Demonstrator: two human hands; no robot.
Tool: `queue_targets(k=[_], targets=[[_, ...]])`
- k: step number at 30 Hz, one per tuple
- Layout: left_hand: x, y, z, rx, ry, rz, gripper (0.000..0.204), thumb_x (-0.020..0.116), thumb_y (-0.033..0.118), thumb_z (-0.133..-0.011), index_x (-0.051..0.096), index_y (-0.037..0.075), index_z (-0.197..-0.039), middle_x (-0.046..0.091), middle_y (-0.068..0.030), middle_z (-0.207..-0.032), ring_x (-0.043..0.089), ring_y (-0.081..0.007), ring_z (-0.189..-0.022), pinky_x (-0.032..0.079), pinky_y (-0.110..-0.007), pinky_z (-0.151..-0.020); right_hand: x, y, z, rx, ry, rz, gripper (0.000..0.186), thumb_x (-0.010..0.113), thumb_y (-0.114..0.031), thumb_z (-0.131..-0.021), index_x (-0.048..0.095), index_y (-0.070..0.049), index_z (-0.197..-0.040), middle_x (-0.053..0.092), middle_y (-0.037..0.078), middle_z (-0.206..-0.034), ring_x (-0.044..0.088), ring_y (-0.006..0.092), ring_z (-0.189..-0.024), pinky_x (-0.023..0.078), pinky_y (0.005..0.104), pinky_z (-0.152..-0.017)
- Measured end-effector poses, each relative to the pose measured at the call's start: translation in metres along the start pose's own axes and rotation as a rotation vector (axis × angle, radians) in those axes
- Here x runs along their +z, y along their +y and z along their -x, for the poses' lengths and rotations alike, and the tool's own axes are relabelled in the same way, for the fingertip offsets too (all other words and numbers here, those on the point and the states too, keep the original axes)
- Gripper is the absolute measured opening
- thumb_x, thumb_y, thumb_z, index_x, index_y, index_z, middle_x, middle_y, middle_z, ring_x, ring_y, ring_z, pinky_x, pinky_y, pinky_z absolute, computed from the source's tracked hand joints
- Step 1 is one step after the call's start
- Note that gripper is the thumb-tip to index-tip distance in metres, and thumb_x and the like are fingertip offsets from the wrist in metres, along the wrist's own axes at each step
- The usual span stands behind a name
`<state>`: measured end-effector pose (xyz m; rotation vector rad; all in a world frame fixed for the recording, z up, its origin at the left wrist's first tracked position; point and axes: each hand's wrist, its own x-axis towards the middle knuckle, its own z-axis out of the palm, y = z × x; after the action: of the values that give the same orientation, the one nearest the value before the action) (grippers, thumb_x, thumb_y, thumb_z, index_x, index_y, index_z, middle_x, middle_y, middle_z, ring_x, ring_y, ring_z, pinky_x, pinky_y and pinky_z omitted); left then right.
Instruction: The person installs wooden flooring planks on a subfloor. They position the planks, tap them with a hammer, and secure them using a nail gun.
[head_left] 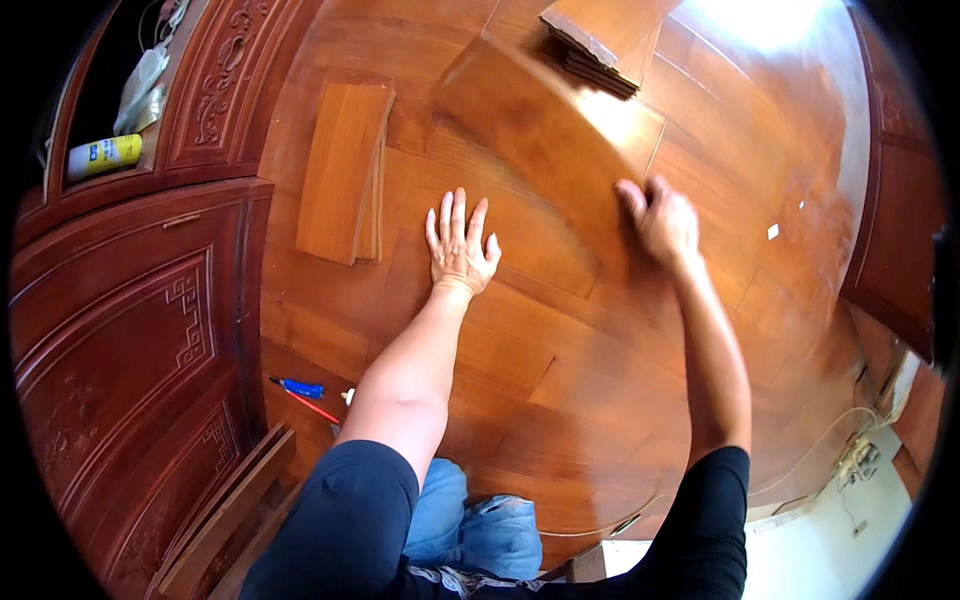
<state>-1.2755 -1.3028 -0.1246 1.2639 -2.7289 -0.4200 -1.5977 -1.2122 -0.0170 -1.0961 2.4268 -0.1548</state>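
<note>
My right hand [665, 220] is closed on the near right end of a long wooden floorboard [545, 140]. The board slants away to the far left, lifted off the floor at least at my end, and its edges are smeared by motion. My left hand [462, 245] lies flat on the wooden floor [490, 350] with its fingers spread, holding nothing. To its left rests a short stack of cut floorboards [340, 170]. Beyond the held board is a taller pile of floorboards [610, 40].
Carved red-brown cabinets [130, 320] line the left side; an open compartment holds a yellow and white can [105, 155]. A blue-handled tool [300, 388] and a red stick [312, 406] lie near my left arm. Wooden strips [225, 510] lean at lower left. A thin cable [800, 475] crosses the lower right.
</note>
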Motion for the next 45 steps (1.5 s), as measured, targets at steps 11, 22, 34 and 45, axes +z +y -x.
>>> queue_targets(k=[11, 22, 34, 45], targets=[[-0.001, -0.001, -0.01, 0.002, -0.01, 0.023, 0.07, 0.065, 0.03, -0.09, 0.042, 0.015, -0.153, 0.023, -0.0177, -0.167, 0.018, -0.0376, -0.156, 0.012, -0.062, -0.125, 0.046, 0.002, -0.032, -0.058, -0.044, 0.016, 0.066, 0.055, -0.063, -0.099, 0.068, 0.002, -0.101, 0.071, 0.03, -0.097, 0.068, 0.045, -0.098, 0.053, 0.0508, -0.086], [0.001, -0.007, -0.007, -0.017, -0.02, 0.057, 0.07, 0.065, 0.034, -0.089, 0.045, 0.017, -0.153, 0.025, -0.0167, -0.167, 0.02, -0.0378, -0.156, 0.012, -0.062, -0.124, -0.059, -0.055, -0.258, 0.57, 0.035, -1.021, 0.102, 0.075, -0.078, -0.075, 0.057, 0.002, -0.136, 0.064, 0.022, -0.122, 0.063, 0.0304, -0.098, 0.052, 0.0455, -0.083], [0.003, -0.008, -0.004, -0.024, -0.023, 0.136, 0.071, 0.065, 0.032, -0.089, 0.041, 0.018, -0.154, 0.025, -0.018, -0.167, 0.021, -0.0385, -0.155, 0.016, -0.062, -0.124, -0.045, -0.037, -0.28, 0.535, -0.195, -1.402, 0.057, 0.088, -0.063, -0.073, 0.071, -0.015, -0.1, 0.062, 0.004, -0.077, 0.058, 0.0179, -0.061, 0.048, 0.0335, -0.053], [0.006, 0.0, -0.02, 0.018, 0.005, 0.161, 0.071, 0.067, 0.031, -0.087, 0.044, 0.017, -0.152, 0.028, -0.0173, -0.165, 0.023, -0.0389, -0.154, 0.017, -0.062, -0.123, -0.027, -0.033, -0.284, 0.211, 0.018, -1.727, 0.06, 0.076, -0.037, -0.094, 0.056, -0.004, -0.139, 0.063, 0.01, -0.14, 0.059, 0.0267, -0.127, 0.046, 0.0428, -0.11]])
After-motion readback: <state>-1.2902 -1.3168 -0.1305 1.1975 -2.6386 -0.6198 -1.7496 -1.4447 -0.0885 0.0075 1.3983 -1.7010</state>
